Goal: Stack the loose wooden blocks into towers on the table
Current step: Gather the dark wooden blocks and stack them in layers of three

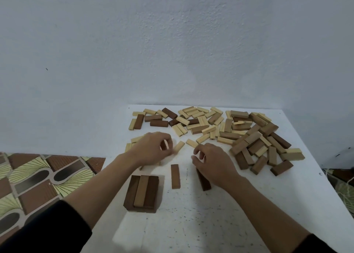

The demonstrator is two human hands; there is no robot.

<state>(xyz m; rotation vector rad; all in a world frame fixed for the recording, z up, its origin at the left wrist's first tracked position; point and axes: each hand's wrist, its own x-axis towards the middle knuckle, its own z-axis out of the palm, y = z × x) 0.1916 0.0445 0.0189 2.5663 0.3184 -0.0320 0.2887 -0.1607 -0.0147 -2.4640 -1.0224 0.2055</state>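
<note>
Hands work apart over a white table (pixel 210 224): the left hand (pixel 153 150) pinches the near end of a pale block (pixel 179 147), while the right hand (pixel 212 161) hovers, fingers curled, above a dark block (pixel 204 181), its grip impossible to tell. A low tower (pixel 142 193) stands nearest the person beside a single brown block (pixel 175 176), with the loose pile (pixel 239 135) sprawling behind. A forearm drawn back carelessly could nudge the tower's layers askew.
</note>
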